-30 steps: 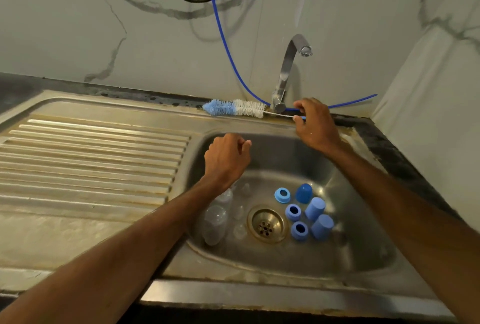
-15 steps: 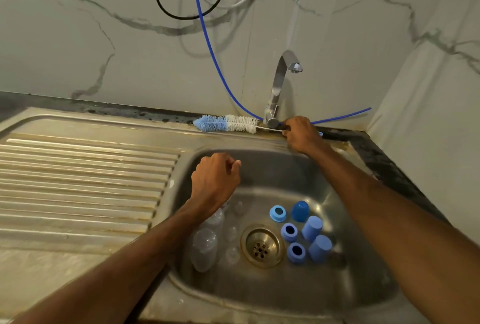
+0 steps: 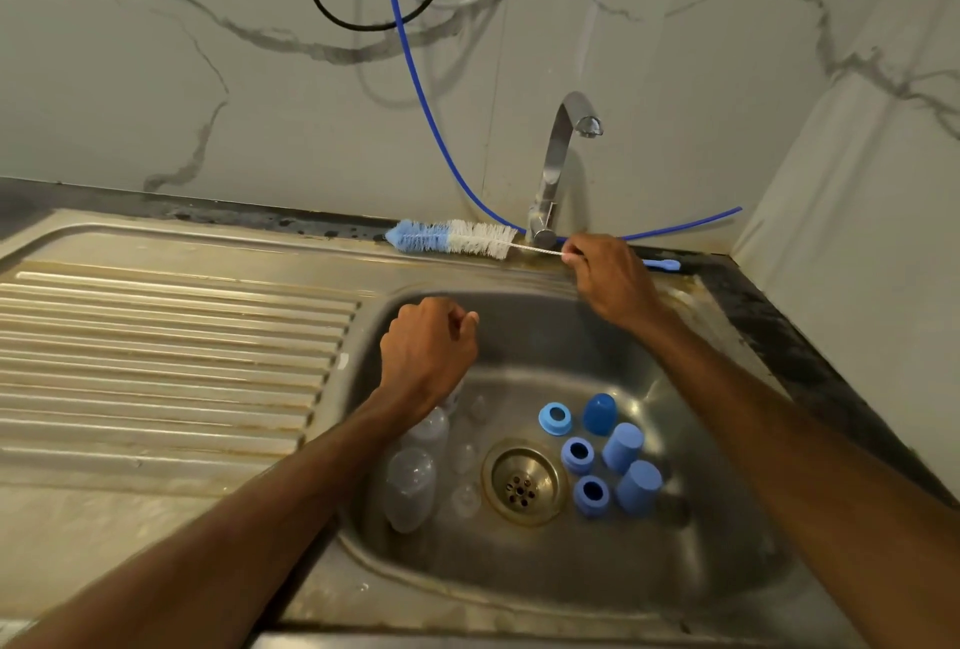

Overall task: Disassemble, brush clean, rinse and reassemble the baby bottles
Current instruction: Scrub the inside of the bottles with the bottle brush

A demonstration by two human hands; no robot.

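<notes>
Just below marble wall [image 3: 182,76], sink [image 3: 545,336] holds bottles [image 3: 410,487].

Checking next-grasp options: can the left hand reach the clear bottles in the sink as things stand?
Probably yes. The left hand is right above the clear bottles, nothing between them; the right hand is off at the brush.

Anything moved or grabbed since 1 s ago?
Almost nothing; only the view shifted. The right hand keeps pinching the bottle brush by its wire stem, and the brush has not lifted or slid. The left hand stays curled over the sink; bottles and blue caps unmoved.
</notes>
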